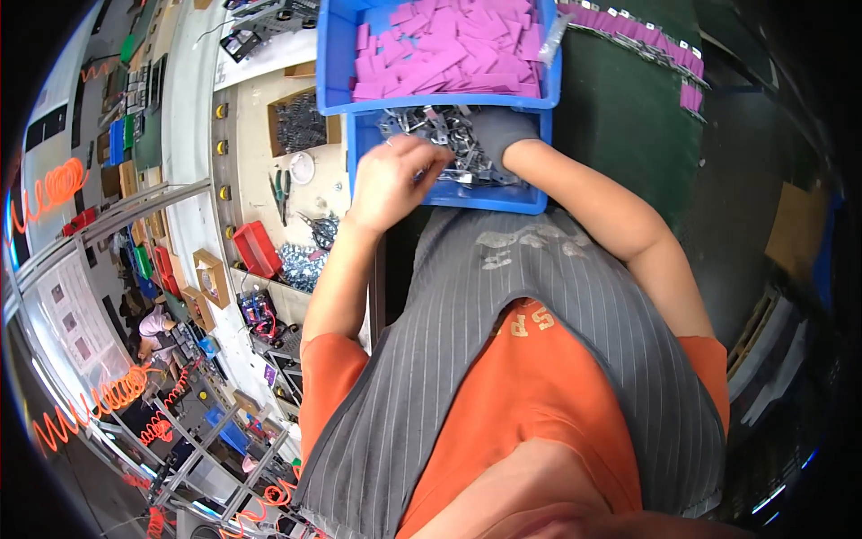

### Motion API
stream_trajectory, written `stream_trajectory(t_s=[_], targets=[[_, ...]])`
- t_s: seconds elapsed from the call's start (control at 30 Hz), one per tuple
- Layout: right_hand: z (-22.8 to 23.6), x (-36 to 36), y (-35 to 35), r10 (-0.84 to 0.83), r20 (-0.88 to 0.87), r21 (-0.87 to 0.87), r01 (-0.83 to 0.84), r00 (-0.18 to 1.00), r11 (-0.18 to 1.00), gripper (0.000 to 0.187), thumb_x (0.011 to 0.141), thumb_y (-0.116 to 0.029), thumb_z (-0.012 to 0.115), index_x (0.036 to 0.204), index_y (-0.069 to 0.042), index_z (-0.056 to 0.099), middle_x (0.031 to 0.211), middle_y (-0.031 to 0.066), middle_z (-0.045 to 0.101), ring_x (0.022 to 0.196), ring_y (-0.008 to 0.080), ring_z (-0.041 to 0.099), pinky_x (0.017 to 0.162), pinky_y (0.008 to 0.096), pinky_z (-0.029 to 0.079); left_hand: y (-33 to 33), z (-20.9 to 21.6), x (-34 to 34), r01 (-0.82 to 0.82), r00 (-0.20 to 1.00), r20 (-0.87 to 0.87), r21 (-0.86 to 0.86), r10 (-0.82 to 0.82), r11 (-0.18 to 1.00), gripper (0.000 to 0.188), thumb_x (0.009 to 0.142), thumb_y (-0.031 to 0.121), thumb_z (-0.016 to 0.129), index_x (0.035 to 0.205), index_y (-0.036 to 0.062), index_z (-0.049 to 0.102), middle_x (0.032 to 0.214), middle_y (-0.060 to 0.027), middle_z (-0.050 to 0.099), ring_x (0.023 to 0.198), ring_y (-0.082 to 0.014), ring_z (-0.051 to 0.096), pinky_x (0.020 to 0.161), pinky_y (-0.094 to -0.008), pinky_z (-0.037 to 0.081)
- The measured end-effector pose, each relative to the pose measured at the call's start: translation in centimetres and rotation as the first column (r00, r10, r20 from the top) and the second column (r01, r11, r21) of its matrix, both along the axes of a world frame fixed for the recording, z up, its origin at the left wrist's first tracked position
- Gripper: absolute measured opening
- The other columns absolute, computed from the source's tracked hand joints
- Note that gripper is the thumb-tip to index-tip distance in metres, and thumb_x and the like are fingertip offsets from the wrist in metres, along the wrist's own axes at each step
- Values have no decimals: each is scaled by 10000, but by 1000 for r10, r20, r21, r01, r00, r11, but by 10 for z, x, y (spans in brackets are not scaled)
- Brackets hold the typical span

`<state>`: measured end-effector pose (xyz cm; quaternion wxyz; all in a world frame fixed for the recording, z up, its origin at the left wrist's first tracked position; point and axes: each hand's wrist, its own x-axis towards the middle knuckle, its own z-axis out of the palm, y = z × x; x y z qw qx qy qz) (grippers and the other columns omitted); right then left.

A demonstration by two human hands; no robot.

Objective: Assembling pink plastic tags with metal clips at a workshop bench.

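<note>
A blue bin in front of me holds a heap of small silvery metal pieces, which look like clips or brackets. Over its left side is my bare left hand, its fingers curled together in a pinch. Whatever lies between those fingertips is too small to make out. My right hand, in a dark grey glove, reaches down into the right part of the same bin among the metal pieces, and its fingers are hidden. Just beyond, a second blue bin is filled with flat pink strips.
Metal pieces with pink strips lie in a row on the green surface at the far right. To the left, a bench carries pliers, a red bin and a box of dark parts. Another person works farther left.
</note>
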<state>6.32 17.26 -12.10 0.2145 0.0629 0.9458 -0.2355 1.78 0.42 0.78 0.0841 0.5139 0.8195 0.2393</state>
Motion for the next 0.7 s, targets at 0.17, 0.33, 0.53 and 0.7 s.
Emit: stream_trajectory(t_s=[0.17, 0.33, 0.53, 0.7], targets=[[42, 20, -1, 108, -99, 150, -92, 989, 984, 178, 771, -61, 528, 927, -40, 613, 940, 159, 630, 879, 310, 626, 741, 404, 508, 5, 10, -70, -266, 953, -148, 3, 263, 964, 124, 767, 147, 644, 888, 135, 670, 790, -80, 628, 740, -256, 613, 638, -353, 490], [70, 56, 12, -21, -257, 39, 32, 966, 999, 169, 785, -96, 543, 924, -48, 626, 958, 151, 623, 876, 302, 624, 742, 377, 504, 14, -6, -132, -117, 983, -171, -279, 71, 953, 219, 754, 133, 626, 970, 102, 653, 867, -123, 645, 832, -302, 618, 724, -380, 494], [87, 91, 42, -417, -297, -683, 114, 859, 722, 234, 792, -90, 501, 1007, -31, 571, 873, 85, 623, 743, 175, 585, 645, 316, 476, 34, -28, -158, -14, 993, -95, -695, -72, 719, 305, 733, 69, 574, 1032, 84, 631, 938, -163, 644, 890, -329, 610, 765, -391, 490], [27, 144, 107, -799, 144, -848, 489, 584, 205, 187, 779, -82, 471, 916, -29, 587, 757, 47, 614, 626, 73, 544, 548, 209, 427, 31, -11, -152, 0, 988, -124, -618, -97, 786, 196, 750, 141, 586, 899, 51, 675, 876, -169, 649, 829, -347, 619, 746, -393, 500]])
